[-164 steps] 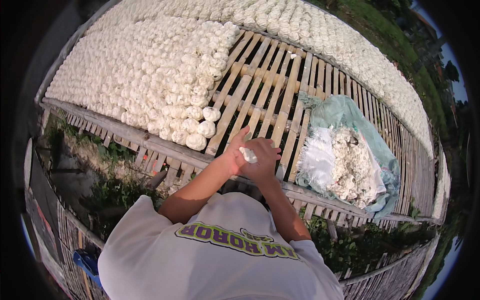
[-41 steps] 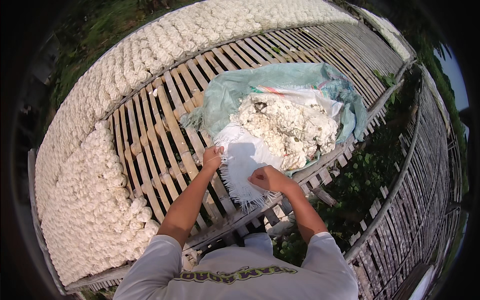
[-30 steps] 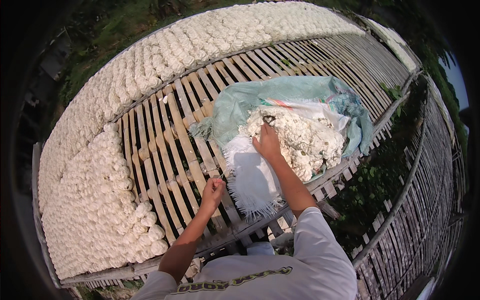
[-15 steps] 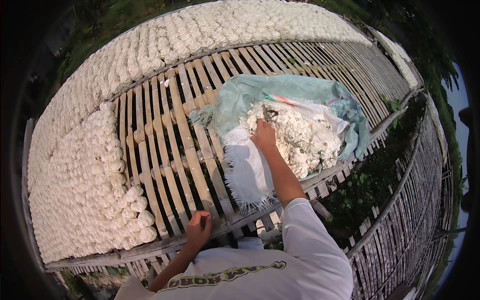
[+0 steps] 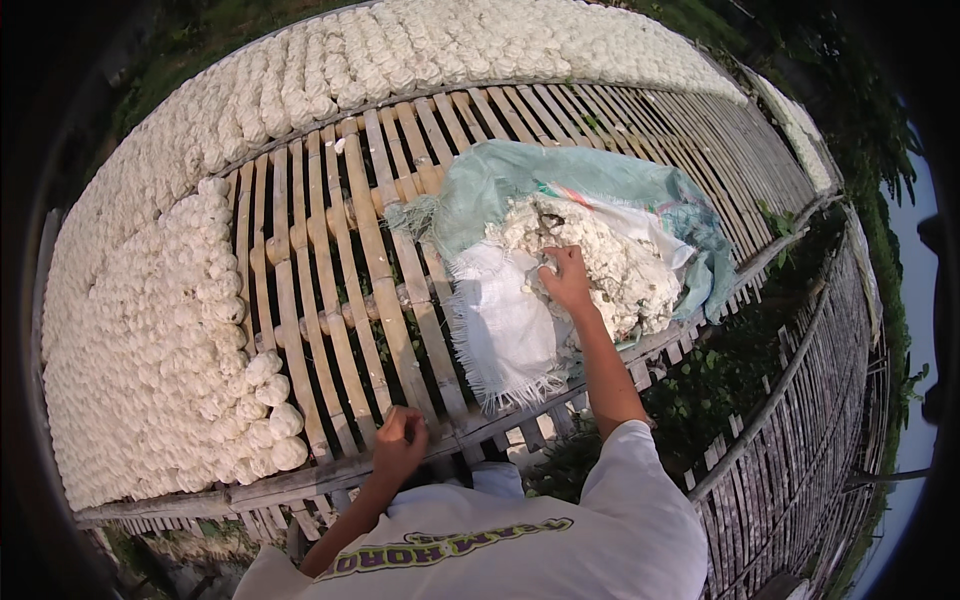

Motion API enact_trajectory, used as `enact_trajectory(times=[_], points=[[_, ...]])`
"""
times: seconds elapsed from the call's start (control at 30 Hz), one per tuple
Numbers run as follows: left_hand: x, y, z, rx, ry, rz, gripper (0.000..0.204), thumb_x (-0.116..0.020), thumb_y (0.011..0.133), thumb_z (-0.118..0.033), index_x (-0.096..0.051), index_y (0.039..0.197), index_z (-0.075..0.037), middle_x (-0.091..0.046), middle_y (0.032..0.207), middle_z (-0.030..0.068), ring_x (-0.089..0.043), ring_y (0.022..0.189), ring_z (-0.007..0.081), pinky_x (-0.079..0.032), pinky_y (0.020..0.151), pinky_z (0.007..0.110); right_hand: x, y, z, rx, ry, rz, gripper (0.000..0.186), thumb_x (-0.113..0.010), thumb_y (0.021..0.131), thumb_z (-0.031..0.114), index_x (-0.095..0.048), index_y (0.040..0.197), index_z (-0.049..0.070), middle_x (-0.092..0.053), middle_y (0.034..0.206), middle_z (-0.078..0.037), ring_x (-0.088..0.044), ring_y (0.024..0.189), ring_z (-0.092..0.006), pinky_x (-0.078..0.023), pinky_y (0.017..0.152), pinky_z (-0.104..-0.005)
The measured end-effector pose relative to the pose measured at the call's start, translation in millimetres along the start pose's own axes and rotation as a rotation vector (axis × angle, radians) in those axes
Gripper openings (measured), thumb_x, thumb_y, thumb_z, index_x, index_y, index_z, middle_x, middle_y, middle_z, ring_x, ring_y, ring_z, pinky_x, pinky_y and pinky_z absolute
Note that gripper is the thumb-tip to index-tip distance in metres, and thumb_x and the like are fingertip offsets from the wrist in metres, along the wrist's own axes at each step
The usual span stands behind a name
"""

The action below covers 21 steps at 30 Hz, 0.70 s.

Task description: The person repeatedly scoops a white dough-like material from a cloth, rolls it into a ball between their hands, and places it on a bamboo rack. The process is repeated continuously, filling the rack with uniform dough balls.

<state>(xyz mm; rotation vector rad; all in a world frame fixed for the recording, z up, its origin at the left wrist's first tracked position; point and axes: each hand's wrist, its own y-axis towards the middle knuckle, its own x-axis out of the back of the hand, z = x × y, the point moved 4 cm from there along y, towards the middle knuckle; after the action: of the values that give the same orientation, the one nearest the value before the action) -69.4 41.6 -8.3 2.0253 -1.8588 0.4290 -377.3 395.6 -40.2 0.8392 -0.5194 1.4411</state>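
A heap of white, crumbly, damp-looking stuff (image 5: 640, 270) lies in an opened woven sack (image 5: 480, 190), green outside with a frayed white flap (image 5: 505, 330). My right hand (image 5: 568, 282) is over the heap's left side, thumb and fingers curved and apart, with nothing visible between them. Near the front edge of the bamboo rack (image 5: 350, 270), my left hand (image 5: 401, 438) is low and curled closed; whatever its fingers might hold is hidden. Rows of rounded white clumps (image 5: 170, 350) cover the rack's left side, the nearest loose ones lying a little way from my left hand.
More white clumps (image 5: 450, 50) form a broad band along the far side. Gaps show between the bamboo slats. A second slatted rack (image 5: 780, 470) stands at the right, with green plants (image 5: 690, 390) in the gap between.
My right hand has drawn back from the heap's upper left edge, toward me and to the right, its fingers coming into sight. My left hand stays curled in nearly the same place.
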Motion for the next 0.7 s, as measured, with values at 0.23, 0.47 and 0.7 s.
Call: enact_trajectory(times=[0.23, 0.47, 0.7], points=[[1.0, 0.8, 0.5, 0.045, 0.04, 0.01, 0.01, -0.068, 0.095, -0.004, -0.063, 0.103, -0.002, -0.064, 0.092, 0.0122, -0.07, 0.079, 0.0247, -0.055, 0.07, 0.037, -30.3, -31.7, 14.7, 0.162, -0.359, 0.022, 0.04, -0.078, 0.092, 0.031, -0.074, 0.12, 0.003, -0.068, 0.121, -0.02, -0.061, 0.11, -0.0401, -0.053, 0.096, -0.0491], [3.2, -0.4, -2.0, 0.09, 0.008, -0.032, 0.01, -0.068, 0.097, -0.007, -0.064, 0.105, -0.004, -0.064, 0.093, 0.0113, -0.07, 0.08, 0.0237, -0.055, 0.071, 0.037, 9.8, -1.3, -1.4, -0.056, 0.194, -0.264, 0.04, -0.082, 0.092, 0.026, -0.077, 0.124, 0.002, -0.08, 0.1, -0.018, -0.076, 0.093, -0.03, -0.057, 0.09, -0.0378], [0.8, -2.2, 6.8, 0.099, -0.028, -0.019, 0.011, -0.07, 0.098, -0.01, -0.064, 0.105, -0.004, -0.068, 0.091, 0.0099, -0.07, 0.081, 0.0203, -0.054, 0.07, 0.035, -9.3, -34.8, -2.1, -0.179, 0.562, -0.187, 0.038, -0.078, 0.09, 0.011, -0.073, 0.126, 0.001, -0.069, 0.1, -0.005, -0.062, 0.095, -0.0147, -0.051, 0.088, -0.0296]])
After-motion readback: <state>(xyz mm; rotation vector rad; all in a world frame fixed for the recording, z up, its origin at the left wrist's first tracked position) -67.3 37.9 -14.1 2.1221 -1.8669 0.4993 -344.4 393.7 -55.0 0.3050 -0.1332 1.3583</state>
